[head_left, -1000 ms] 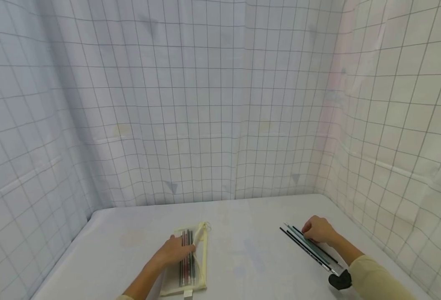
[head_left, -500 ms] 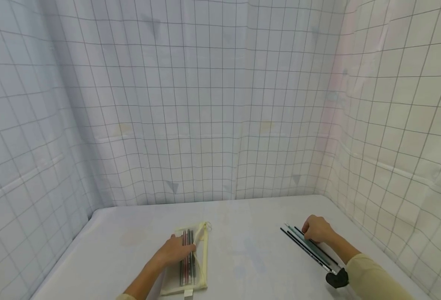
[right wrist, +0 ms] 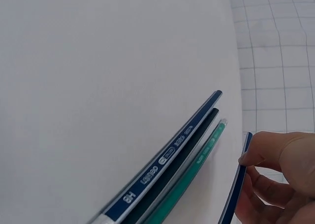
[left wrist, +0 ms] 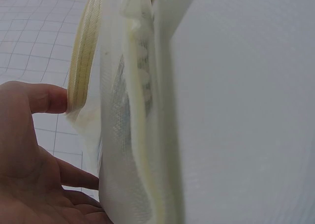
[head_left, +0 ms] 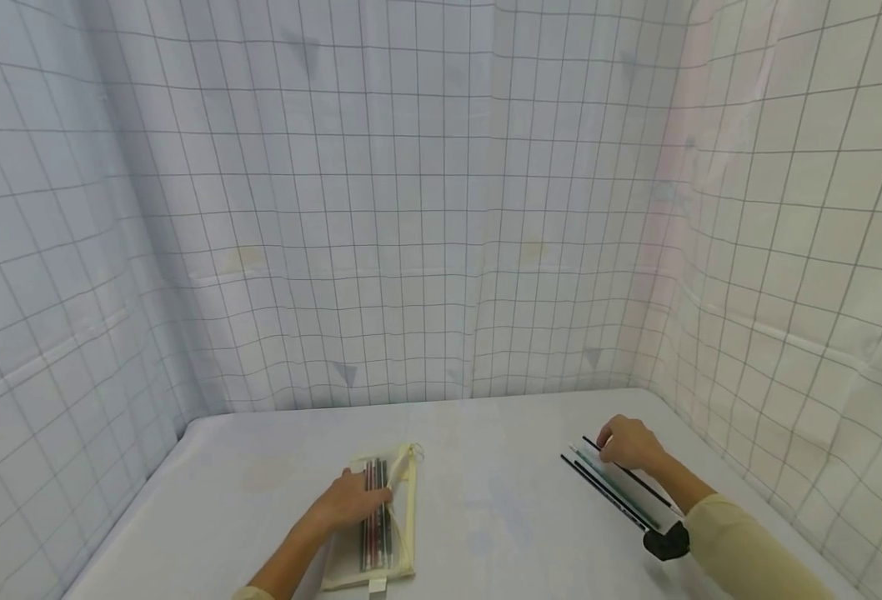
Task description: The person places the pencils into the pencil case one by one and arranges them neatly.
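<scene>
Right hand (head_left: pixel 631 443) has just pinched one pencil (right wrist: pixel 234 192) clear at four o'clock; left hand (head_left: pixel 349 502), digits spread, touches the pouch (head_left: pixel 408 533) at seven.

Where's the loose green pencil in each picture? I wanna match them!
Head: green pencil low on the right, beside the right hand.
Left wrist: not in it.
Right wrist: green pencil at bottom middle, left of the pinched blue pencil.
Shared landmark: gridded cloth, in all three.
</scene>
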